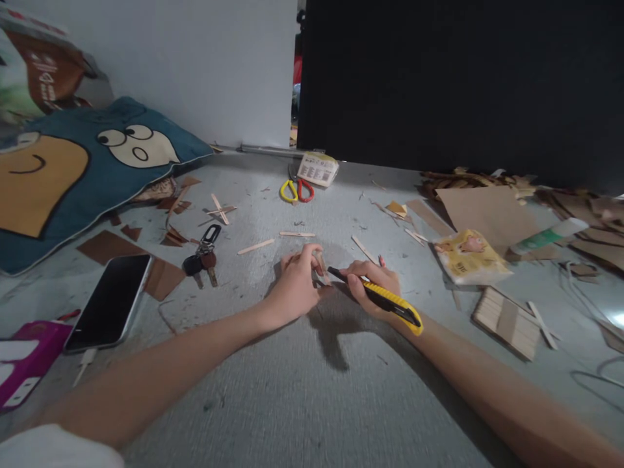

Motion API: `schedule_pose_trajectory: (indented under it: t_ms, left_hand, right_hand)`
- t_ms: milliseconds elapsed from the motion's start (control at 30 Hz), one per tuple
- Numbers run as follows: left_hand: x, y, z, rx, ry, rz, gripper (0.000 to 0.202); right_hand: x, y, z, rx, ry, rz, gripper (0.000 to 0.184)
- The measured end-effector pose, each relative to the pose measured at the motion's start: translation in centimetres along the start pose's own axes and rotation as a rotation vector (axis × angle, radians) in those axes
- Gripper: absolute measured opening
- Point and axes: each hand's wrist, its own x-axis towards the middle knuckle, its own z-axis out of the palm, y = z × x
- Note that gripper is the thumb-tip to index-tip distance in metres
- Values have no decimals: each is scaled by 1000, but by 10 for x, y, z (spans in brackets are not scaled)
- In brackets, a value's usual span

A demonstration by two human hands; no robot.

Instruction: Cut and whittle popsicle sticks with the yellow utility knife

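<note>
My right hand [371, 286] is closed around a yellow and black utility knife [385, 300], its tip pointing left toward my other hand. My left hand [296, 283] pinches a small wooden craft stick [320, 265] against the grey surface, fingers curled over it. The knife tip meets the stick right between the two hands. Most of the stick is hidden under my fingers.
Loose craft sticks [256, 247] lie around. A phone [110, 300] and keys [202, 255] sit to the left, by a blue cushion [73, 175]. Scissors [296, 190] lie at the back. A yellow packet [468, 257], a glued stick panel [507, 322], a glue tube [548, 237] and cardboard scraps [487, 208] lie right.
</note>
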Motion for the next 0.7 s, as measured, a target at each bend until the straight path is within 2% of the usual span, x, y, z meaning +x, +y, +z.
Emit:
schedule_pose_trajectory:
  t_ms: [367,633,700]
  left_hand:
    - [1,2,-3,-125,4,-13,73]
    - [-4,7,-8,-261,96,-43,70]
    - [-4,8,-7,-294,135,-28,71]
  right_hand:
    - [0,-1,1,-52,56,17,16]
    - [-7,7,6,-112,130,-54,14]
    - [-8,8,6,-60,119,-58,14]
